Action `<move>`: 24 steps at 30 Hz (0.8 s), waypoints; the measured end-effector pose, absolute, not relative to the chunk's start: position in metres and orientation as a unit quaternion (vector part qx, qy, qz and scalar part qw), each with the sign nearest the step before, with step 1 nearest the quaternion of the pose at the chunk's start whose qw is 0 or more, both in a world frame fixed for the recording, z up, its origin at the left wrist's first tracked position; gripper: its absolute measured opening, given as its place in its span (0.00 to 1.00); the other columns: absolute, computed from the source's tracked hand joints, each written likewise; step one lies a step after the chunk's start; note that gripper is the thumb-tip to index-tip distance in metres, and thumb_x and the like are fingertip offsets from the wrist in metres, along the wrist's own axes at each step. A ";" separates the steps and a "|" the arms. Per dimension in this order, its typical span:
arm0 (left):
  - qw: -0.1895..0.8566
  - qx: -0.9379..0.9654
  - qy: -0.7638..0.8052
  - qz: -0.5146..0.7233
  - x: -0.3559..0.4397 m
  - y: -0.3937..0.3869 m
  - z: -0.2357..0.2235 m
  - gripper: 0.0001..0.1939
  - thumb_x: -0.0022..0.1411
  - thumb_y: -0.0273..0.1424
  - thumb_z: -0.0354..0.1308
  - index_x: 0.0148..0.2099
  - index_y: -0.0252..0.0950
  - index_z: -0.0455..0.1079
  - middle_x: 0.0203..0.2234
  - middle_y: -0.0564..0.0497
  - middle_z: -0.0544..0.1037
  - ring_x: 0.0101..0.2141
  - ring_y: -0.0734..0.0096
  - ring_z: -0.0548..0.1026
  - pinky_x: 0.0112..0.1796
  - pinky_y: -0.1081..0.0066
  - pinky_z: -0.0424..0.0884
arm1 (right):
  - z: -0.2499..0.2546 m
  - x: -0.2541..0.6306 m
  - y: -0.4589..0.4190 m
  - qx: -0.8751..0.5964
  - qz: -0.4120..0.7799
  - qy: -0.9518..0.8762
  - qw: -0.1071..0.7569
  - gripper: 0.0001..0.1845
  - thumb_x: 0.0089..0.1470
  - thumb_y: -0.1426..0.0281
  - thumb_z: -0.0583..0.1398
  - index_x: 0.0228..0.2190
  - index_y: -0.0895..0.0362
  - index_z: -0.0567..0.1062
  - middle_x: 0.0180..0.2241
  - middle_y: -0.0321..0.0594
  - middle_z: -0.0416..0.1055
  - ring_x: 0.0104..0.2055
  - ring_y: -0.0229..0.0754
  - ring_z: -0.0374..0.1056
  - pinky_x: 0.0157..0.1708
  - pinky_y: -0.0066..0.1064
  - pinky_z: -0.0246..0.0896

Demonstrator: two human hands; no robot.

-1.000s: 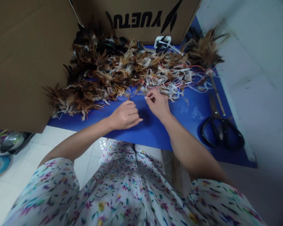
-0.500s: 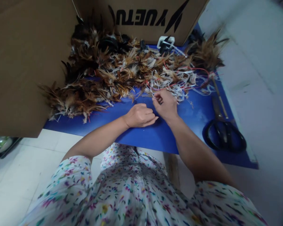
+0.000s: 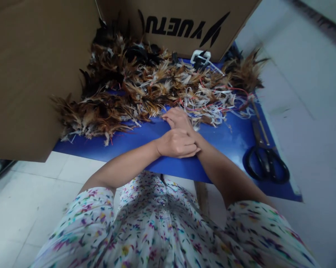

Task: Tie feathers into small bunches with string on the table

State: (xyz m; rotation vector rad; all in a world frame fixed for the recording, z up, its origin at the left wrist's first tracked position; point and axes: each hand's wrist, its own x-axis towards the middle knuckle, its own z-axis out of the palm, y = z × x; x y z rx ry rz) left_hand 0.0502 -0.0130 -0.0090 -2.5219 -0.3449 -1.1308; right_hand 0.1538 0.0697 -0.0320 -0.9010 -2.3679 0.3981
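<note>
My left hand (image 3: pixel 177 143) is closed in a loose fist, knuckles up, against my right wrist above the blue tabletop (image 3: pixel 129 139). Whatever its fingers hold, if anything, is hidden. Just beyond it, my right hand (image 3: pixel 177 118) reaches to the left with thumb and fingertips pinched together; what lies between them is too small to make out. A wide heap of brown and black feathers (image 3: pixel 145 93) spreads right behind the hands. White and red strips (image 3: pixel 209 106) lie tangled on the heap's right part, near my right hand.
Black-handled scissors (image 3: pixel 264 163) lie at the table's right edge beside a thin stick (image 3: pixel 260 121). A white plastic buckle-like piece (image 3: pixel 200 56) sits behind the feathers. Cardboard boxes stand at the left (image 3: pixel 25 82) and at the back (image 3: pixel 184 28).
My right hand has moved left, from beside the white strips to the front of the feathers. My left hand has shifted slightly right, so the wrists now cross. The view has tilted a little.
</note>
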 end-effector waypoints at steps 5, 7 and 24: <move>0.140 -0.905 -0.136 -0.379 0.051 -0.012 -0.012 0.20 0.71 0.32 0.51 0.25 0.38 0.67 0.16 0.55 0.65 0.19 0.73 0.61 0.27 0.67 0.60 | -0.025 0.169 0.066 -0.401 0.221 -0.781 0.425 0.14 0.62 0.59 0.56 0.33 0.54 0.77 0.36 0.42 0.76 0.40 0.45 0.70 0.44 0.39 0.66; 0.136 -0.908 -0.140 -0.371 0.051 -0.011 -0.014 0.21 0.71 0.32 0.51 0.23 0.38 0.66 0.15 0.55 0.64 0.18 0.74 0.59 0.26 0.67 0.58 | -0.024 0.177 0.067 -0.418 0.261 -0.731 0.472 0.17 0.60 0.54 0.58 0.31 0.54 0.76 0.32 0.40 0.75 0.36 0.42 0.70 0.40 0.37 0.66; -0.007 -0.705 -0.644 -0.296 0.002 0.038 -0.011 0.12 0.69 0.36 0.51 0.46 0.36 0.72 0.36 0.45 0.79 0.39 0.61 0.77 0.43 0.62 0.71 | -0.035 0.184 0.091 -0.422 0.398 -0.611 0.538 0.28 0.56 0.41 0.58 0.37 0.54 0.72 0.32 0.40 0.74 0.31 0.41 0.75 0.25 0.30 0.69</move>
